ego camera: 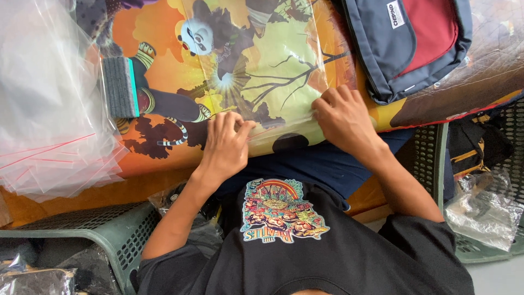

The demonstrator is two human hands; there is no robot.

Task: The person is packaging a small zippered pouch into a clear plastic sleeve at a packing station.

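A table covered by a bright cartoon-printed sheet (pixel 180 71) is flanked by green plastic baskets (pixel 109 229). A clear plastic bag (pixel 284 65) is laid flat on it, long axis running away from the person, mouth toward them. Its near edge is pinched by the left hand (pixel 226 145) and right hand (pixel 341 117).

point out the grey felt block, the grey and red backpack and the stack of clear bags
grey felt block (pixel 118 87), head view, on the middle of its grey face
grey and red backpack (pixel 431 27), head view, on its red front panel
stack of clear bags (pixel 49 125), head view, on the top bag's middle
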